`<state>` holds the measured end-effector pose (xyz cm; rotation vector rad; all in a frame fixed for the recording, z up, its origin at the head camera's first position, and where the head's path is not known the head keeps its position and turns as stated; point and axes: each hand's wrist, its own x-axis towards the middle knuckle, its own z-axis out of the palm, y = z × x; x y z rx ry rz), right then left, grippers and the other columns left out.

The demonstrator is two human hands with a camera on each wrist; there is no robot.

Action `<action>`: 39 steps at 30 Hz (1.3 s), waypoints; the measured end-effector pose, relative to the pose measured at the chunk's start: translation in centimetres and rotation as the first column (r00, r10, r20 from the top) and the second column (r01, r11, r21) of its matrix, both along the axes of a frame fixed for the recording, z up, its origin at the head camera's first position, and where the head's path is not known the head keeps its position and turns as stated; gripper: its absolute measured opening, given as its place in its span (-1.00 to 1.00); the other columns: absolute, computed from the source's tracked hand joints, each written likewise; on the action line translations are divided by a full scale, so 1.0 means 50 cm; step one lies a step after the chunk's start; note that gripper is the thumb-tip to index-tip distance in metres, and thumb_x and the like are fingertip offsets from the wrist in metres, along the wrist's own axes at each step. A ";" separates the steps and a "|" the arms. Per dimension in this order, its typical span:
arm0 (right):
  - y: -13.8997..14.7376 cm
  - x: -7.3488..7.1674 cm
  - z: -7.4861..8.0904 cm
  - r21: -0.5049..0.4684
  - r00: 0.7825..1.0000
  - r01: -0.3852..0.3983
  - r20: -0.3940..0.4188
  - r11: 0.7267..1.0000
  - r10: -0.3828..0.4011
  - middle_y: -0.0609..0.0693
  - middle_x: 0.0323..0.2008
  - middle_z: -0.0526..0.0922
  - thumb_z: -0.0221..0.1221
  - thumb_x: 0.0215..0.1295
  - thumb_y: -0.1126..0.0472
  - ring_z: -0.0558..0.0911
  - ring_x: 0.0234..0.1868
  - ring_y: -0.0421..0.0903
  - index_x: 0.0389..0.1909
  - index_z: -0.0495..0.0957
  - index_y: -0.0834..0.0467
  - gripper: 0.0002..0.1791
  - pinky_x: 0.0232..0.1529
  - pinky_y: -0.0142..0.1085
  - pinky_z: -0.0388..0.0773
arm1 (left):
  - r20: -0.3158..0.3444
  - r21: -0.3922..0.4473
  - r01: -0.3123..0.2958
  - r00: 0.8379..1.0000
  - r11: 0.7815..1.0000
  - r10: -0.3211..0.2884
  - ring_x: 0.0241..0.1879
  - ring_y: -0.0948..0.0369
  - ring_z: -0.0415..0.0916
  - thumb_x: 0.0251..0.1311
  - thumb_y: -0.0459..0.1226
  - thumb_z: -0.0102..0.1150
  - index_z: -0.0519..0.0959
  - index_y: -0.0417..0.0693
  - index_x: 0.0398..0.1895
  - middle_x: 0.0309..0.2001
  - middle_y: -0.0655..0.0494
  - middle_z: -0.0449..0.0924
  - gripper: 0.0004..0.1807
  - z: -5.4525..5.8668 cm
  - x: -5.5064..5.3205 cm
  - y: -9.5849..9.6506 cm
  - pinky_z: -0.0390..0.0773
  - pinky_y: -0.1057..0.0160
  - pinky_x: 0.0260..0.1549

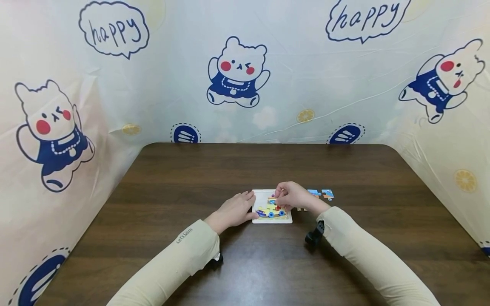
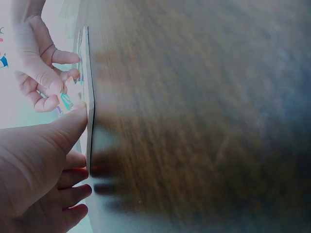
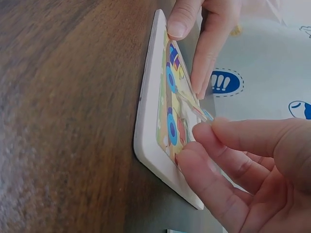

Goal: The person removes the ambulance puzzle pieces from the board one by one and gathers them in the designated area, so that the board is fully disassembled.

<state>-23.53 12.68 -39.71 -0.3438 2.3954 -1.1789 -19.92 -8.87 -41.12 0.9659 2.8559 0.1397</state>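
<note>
A small white-framed jigsaw tray (image 1: 262, 221) lies on the table, its lower part filled with a colourful picture that has blue wheels. My left hand (image 1: 236, 208) rests on the tray's left side, fingers fairly straight. In the left wrist view its thumb (image 2: 73, 125) touches the tray's edge. Above the tray, my right hand (image 1: 294, 196) pinches a puzzle piece (image 3: 195, 108) between thumb and finger. That piece is tilted in the right wrist view, its lower end close to the assembled picture (image 3: 171, 124). Whether it touches the picture I cannot tell.
Loose puzzle pieces (image 1: 327, 194) lie right of the tray, some partly hidden by my right hand and forearm. A dark brown wooden table (image 1: 245, 263) carries everything. Behind it hangs a printed cloth (image 1: 291, 93) with cartoon bears.
</note>
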 end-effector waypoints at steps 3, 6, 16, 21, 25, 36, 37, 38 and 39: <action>0.002 0.000 -0.003 -0.009 1.000 -0.004 0.001 1.000 0.004 0.10 -0.54 0.57 0.23 0.16 0.35 0.54 -0.54 -0.06 -0.38 0.46 0.26 -0.88 -0.49 -0.25 0.60 | 0.007 0.002 -0.004 1.000 1.000 0.004 0.27 -0.03 0.15 0.23 0.03 0.05 0.30 -0.34 0.25 0.29 -0.18 0.19 -0.29 0.002 0.001 0.000 0.13 0.11 0.23; 0.004 -0.001 -0.005 -0.020 1.000 -0.011 -0.002 1.000 0.011 0.10 -0.53 0.57 0.22 0.16 0.36 0.54 -0.53 -0.06 -0.39 0.47 0.26 -0.90 -0.49 -0.24 0.60 | 0.005 0.008 -0.003 1.000 1.000 0.002 0.27 -0.04 0.15 0.23 0.03 0.05 0.30 -0.35 0.24 0.29 -0.19 0.20 -0.30 0.001 0.001 0.000 0.14 0.11 0.22; 0.017 -0.003 -0.003 -0.090 0.999 -0.036 -0.020 0.995 0.034 0.13 -0.54 0.59 0.22 0.15 0.37 0.56 -0.54 -0.03 -0.38 0.47 0.29 -0.89 -0.49 -0.20 0.61 | 0.020 -0.007 -0.012 1.000 1.000 0.012 0.28 -0.02 0.13 0.24 0.03 0.03 0.28 -0.34 0.26 0.30 -0.17 0.17 -0.29 0.003 0.001 0.001 0.12 0.12 0.23; 0.033 -0.006 0.005 -0.103 0.999 -0.034 -0.038 0.994 0.030 0.13 -0.51 0.59 0.21 0.17 0.37 0.57 -0.49 0.00 -0.36 0.47 0.31 -0.90 -0.46 -0.16 0.61 | 0.021 -0.012 -0.009 1.000 1.000 0.009 0.29 -0.02 0.12 0.24 0.03 0.04 0.27 -0.34 0.26 0.31 -0.17 0.17 -0.29 0.004 0.001 0.001 0.12 0.12 0.23; 0.046 -0.007 0.011 -0.113 0.999 -0.024 -0.038 0.993 0.020 0.14 -0.49 0.59 0.19 0.18 0.38 0.58 -0.45 0.03 -0.34 0.47 0.34 -0.90 -0.44 -0.15 0.61 | 0.011 -0.023 -0.001 1.000 1.000 0.002 0.29 -0.01 0.12 0.24 0.03 0.03 0.28 -0.34 0.26 0.30 -0.17 0.17 -0.29 0.004 0.003 0.001 0.12 0.13 0.23; 0.079 -0.008 0.020 -0.122 0.998 -0.013 -0.061 0.992 0.006 0.14 -0.48 0.58 0.18 0.20 0.38 0.56 -0.47 -0.02 -0.33 0.46 0.33 -0.90 -0.43 -0.17 0.61 | -0.006 -0.004 0.010 1.000 1.000 -0.010 0.27 -0.03 0.14 0.24 0.02 0.05 0.30 -0.36 0.23 0.29 -0.20 0.20 -0.30 0.004 0.003 -0.001 0.14 0.11 0.22; 0.082 -0.008 0.021 -0.121 0.998 -0.014 -0.062 0.993 0.007 0.14 -0.48 0.59 0.18 0.20 0.37 0.56 -0.47 -0.02 -0.33 0.46 0.34 -0.89 -0.43 -0.17 0.61 | -0.006 -0.004 0.010 1.000 1.000 -0.010 0.28 -0.03 0.14 0.24 0.02 0.05 0.30 -0.36 0.24 0.29 -0.20 0.20 -0.30 0.004 0.003 -0.001 0.13 0.11 0.23; 0.086 -0.007 0.021 -0.119 0.998 -0.011 -0.060 0.993 0.003 0.15 -0.47 0.59 0.17 0.20 0.37 0.57 -0.47 -0.02 -0.33 0.46 0.34 -0.90 -0.43 -0.17 0.61 | -0.006 -0.004 0.010 1.000 1.000 -0.010 0.28 -0.03 0.14 0.24 0.02 0.05 0.30 -0.36 0.24 0.29 -0.20 0.20 -0.30 0.004 0.003 -0.001 0.13 0.11 0.23; 0.089 -0.007 0.022 -0.115 0.998 0.000 -0.055 0.993 -0.006 0.15 -0.47 0.59 0.18 0.20 0.37 0.57 -0.47 -0.02 -0.33 0.46 0.33 -0.90 -0.43 -0.17 0.61 | -0.005 -0.005 0.009 1.000 1.000 -0.009 0.28 -0.03 0.14 0.24 0.02 0.05 0.30 -0.36 0.24 0.29 -0.19 0.20 -0.30 0.004 0.003 -0.001 0.13 0.11 0.23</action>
